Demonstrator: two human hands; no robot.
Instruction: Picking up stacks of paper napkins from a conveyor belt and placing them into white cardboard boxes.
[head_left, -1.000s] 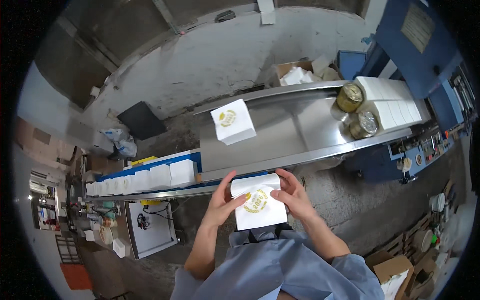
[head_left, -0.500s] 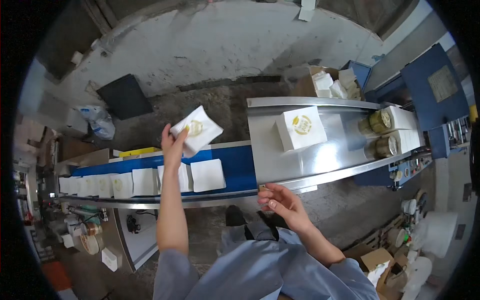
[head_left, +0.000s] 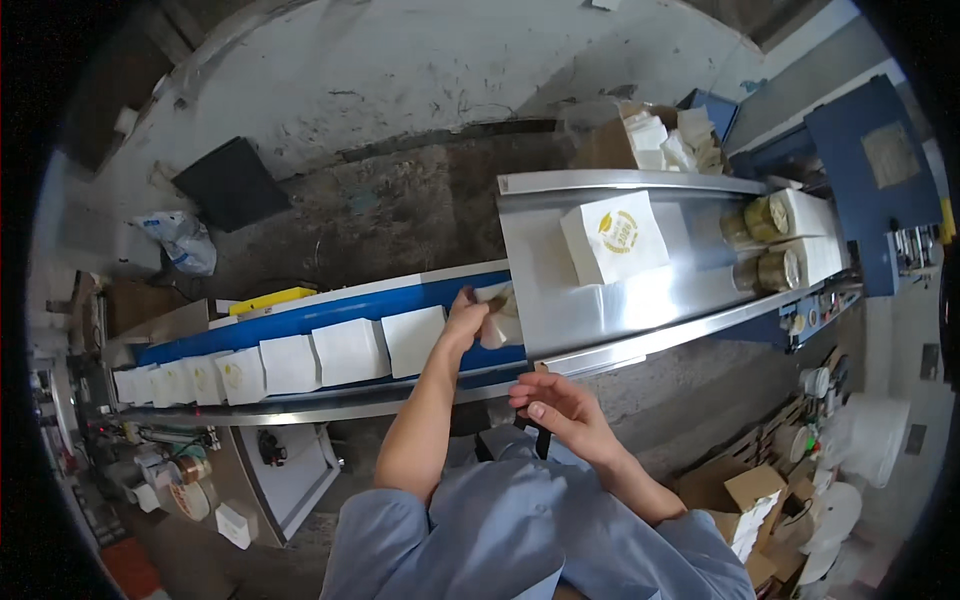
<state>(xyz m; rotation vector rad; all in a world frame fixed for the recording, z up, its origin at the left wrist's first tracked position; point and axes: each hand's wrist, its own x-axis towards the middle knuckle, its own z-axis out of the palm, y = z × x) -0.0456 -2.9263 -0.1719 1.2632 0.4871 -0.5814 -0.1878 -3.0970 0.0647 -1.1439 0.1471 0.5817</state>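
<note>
My left hand (head_left: 466, 322) is closed on a stack of white paper napkins (head_left: 502, 318), at the right end of the blue conveyor belt (head_left: 420, 294), beside the metal table's edge. The stack is tilted and partly hidden by my fingers. My right hand (head_left: 562, 412) hovers just in front of the metal table's (head_left: 690, 262) near corner, its fingers loosely bent and apart with nothing visible in them. A squared napkin stack with a yellow print (head_left: 618, 238) rests on that table. To the left of my left hand, several white napkin stacks (head_left: 350, 352) line the belt.
Two rolled, yellowish cylinders (head_left: 766, 218) and long white napkin rows (head_left: 812, 214) lie at the table's right, by a blue machine (head_left: 868, 190). A cardboard box of white paper (head_left: 655, 150) is behind the table. Metal rails edge the table. Cardboard boxes (head_left: 740, 500) stand at lower right.
My left hand has moved right and down with its napkin stack, from above the belt to the belt's right end. My right hand stays by the table corner. The view has shifted slightly.
</note>
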